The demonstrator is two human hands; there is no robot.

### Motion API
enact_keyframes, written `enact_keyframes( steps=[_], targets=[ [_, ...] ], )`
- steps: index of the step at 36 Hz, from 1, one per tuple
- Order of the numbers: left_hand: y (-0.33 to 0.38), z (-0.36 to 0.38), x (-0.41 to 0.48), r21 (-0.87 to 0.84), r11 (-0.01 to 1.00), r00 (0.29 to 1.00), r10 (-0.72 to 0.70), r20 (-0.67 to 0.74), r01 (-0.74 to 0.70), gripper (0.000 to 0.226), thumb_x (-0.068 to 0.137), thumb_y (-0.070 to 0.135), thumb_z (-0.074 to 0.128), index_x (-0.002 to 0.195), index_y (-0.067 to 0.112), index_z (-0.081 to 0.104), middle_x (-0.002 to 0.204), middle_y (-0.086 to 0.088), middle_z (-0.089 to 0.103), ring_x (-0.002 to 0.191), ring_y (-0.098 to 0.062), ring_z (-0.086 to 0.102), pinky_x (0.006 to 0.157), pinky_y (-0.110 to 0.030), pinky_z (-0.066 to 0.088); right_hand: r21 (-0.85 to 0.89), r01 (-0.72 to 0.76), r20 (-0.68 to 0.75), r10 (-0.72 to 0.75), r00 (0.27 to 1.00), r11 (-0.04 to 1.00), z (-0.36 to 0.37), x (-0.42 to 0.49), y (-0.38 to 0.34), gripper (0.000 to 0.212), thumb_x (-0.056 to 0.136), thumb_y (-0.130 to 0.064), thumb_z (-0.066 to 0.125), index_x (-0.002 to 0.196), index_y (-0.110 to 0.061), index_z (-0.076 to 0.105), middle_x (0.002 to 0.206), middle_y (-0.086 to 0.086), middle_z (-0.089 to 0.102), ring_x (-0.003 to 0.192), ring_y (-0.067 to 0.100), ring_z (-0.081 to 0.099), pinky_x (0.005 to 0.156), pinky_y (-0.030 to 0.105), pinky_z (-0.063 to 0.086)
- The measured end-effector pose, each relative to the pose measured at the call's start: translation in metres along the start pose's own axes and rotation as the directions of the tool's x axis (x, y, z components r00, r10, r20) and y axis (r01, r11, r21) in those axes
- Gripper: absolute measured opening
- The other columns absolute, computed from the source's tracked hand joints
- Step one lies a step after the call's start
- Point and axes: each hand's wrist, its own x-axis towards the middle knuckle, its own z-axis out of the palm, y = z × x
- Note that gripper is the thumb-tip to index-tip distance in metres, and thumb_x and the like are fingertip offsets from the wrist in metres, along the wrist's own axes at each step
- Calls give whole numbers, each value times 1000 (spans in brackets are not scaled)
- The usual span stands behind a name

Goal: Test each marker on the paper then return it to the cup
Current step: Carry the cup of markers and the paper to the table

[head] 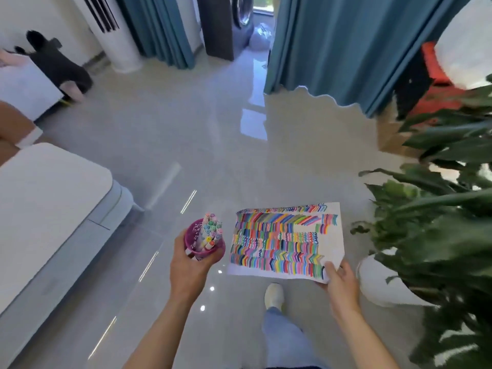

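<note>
My left hand (190, 265) grips a purple cup (195, 242) from below, held in the air over the floor. Several markers (211, 230) with coloured caps stand in the cup. My right hand (339, 279) pinches the near right corner of a white sheet of paper (334, 235), thumb on top. The sheet is held roughly flat and is covered with rows of multicoloured marker strokes. Cup and paper are side by side, a small gap between them.
I stand on a glossy grey tiled floor (186, 145); my shoe (274, 295) shows below the paper. A white sofa (45, 209) is at the left. A leafy plant (439, 209) in a white pot (378, 283) crowds the right. Blue curtains (332, 49) hang ahead.
</note>
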Motion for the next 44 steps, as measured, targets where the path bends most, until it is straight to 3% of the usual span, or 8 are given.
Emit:
enact_keyframes(
  steps=[5, 12, 16, 20, 24, 35, 38, 44],
  targets=[
    [24, 23, 44, -30, 999, 994, -17, -105, 14, 76, 61, 17, 96, 114, 46, 50, 103, 23, 66, 83, 11, 65, 73, -17, 48, -84, 22, 100, -14, 995, 996, 39, 49, -52, 21, 103, -4, 54, 121, -13, 60, 112, 16, 70, 91, 30, 69, 87, 45, 56],
    [36, 26, 106, -70, 997, 964, -59, -258, 42, 75, 60, 16, 96, 116, 42, 54, 101, 26, 68, 86, 6, 67, 80, -22, 52, -163, 45, 180, -16, 984, 986, 118, 107, -108, 23, 102, -7, 58, 121, -19, 61, 111, 12, 72, 96, 31, 72, 93, 57, 58],
    [38, 17, 147, -67, 995, 944, -88, -317, 70, 74, 62, 16, 95, 119, 37, 53, 101, 20, 67, 84, 14, 64, 79, -25, 51, -162, 44, 243, -4, 970, 986, 178, 131, -132, 25, 101, -6, 57, 124, -15, 61, 113, 13, 71, 91, 27, 72, 88, 50, 59],
    [37, 1, 205, -77, 992, 930, -117, -349, 96, 78, 61, 21, 96, 122, 40, 52, 105, 20, 68, 87, 8, 66, 83, -31, 54, -164, 60, 288, -11, 958, 985, 244, 154, -156, 22, 101, -3, 55, 121, -12, 59, 107, 11, 71, 88, 25, 71, 87, 48, 58],
    [41, -20, 272, -74, 993, 925, -109, -364, 88, 75, 61, 21, 96, 116, 47, 53, 109, 14, 69, 94, -1, 69, 87, -34, 56, -199, 76, 324, -8, 946, 977, 310, 173, -180, 22, 102, -5, 53, 124, -5, 58, 105, 9, 71, 87, 21, 71, 72, 37, 61],
    [80, -78, 425, -63, 993, 921, -114, -373, 97, 82, 64, 27, 94, 130, 41, 48, 117, 16, 66, 105, -7, 66, 90, -34, 55, -242, 98, 360, -5, 933, 965, 485, 201, -242, 13, 103, -5, 53, 115, -11, 55, 95, 2, 68, 80, 18, 68, 63, 31, 58],
    [87, -87, 457, -94, 990, 902, -137, -409, 108, 81, 62, 24, 95, 128, 42, 50, 117, 16, 66, 105, -7, 66, 88, -30, 54, -246, 103, 375, -3, 927, 964, 525, 211, -257, 14, 104, -6, 53, 116, -12, 54, 95, 1, 68, 81, 19, 68, 68, 34, 56],
    [104, -99, 531, -125, 985, 871, -164, -463, 119, 79, 63, 24, 95, 124, 44, 49, 114, 21, 64, 104, -5, 65, 93, -38, 54, -272, 120, 421, 6, 907, 955, 615, 242, -291, 15, 103, -7, 53, 116, -13, 57, 100, 6, 71, 82, 20, 71, 66, 33, 60]
  ],
)
